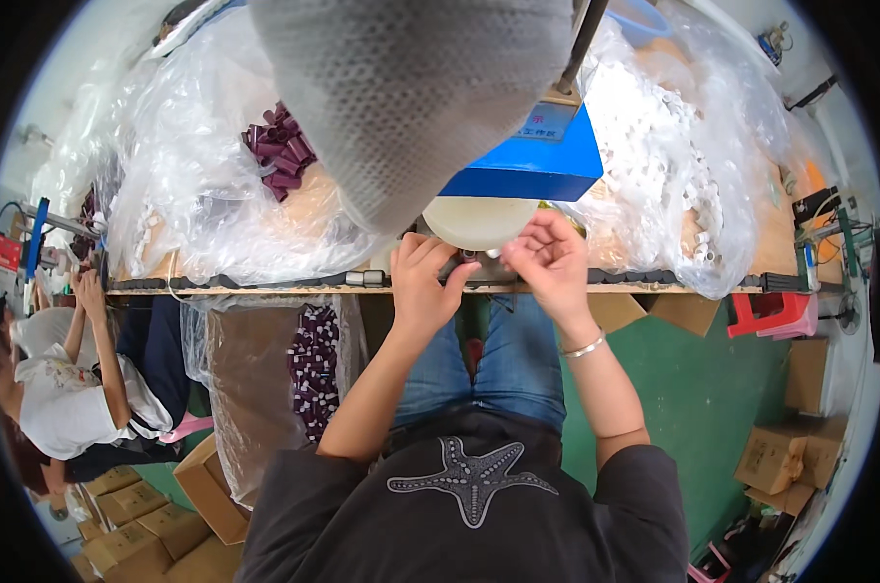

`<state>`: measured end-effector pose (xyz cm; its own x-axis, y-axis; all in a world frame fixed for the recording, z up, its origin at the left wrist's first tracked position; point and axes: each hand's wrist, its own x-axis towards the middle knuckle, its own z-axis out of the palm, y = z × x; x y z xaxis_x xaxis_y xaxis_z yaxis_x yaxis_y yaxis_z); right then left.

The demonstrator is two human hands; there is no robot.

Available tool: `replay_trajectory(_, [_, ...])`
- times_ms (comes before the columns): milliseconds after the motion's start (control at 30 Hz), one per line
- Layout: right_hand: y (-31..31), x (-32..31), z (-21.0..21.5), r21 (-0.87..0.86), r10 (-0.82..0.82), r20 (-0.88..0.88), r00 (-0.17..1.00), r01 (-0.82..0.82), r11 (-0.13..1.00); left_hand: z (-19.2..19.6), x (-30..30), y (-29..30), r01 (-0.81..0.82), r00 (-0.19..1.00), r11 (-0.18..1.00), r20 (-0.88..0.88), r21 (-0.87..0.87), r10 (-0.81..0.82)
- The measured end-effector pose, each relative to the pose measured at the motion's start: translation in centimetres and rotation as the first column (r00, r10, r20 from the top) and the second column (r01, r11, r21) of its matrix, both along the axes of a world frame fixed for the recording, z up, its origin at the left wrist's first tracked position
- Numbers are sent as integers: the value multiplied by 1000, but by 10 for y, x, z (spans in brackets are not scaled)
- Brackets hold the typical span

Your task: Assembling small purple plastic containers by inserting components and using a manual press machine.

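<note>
The left grip is half closed at a dark piece; its hold I cannot tell. The right grip pinches a white piece.

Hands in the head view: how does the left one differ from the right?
Wrist: the right hand has a silvery bracelet; the left hand has none.
Position: the left hand is at the lower left of the round pale part; the right hand is at its right edge.
Nearby: a small dark piece is by the left hand, a small white piece by the right; grip unclear.
Shared: both are ungloved, fingers bent.
</note>
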<state>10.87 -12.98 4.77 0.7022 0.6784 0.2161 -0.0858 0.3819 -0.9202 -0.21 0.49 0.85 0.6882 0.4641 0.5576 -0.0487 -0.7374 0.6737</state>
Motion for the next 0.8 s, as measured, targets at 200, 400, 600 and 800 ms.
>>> replay_trajectory(200, [20, -12, -3, -150, -27, 234, 972, 64, 987, -5, -1, -2, -16, 1000, 1000, 1, -20, 16])
replay_trajectory(400, [16, -4, -13, -303, 1, 514, 858, 180, 936, -7, 1, 0, -15, 1000, 1000, 23, 3, 15])
replay_trajectory(600, [-28, -6, -22, -288, -46, 448, 893, 192, 938, -8, -13, -2, -39, 999, 998, 12, 40, 38])
replay_trajectory(800, [-87, 5, -36, -201, -231, 359, 904, 316, 927, -13, -34, 7, -91, 996, 995, 20, 46, 90])
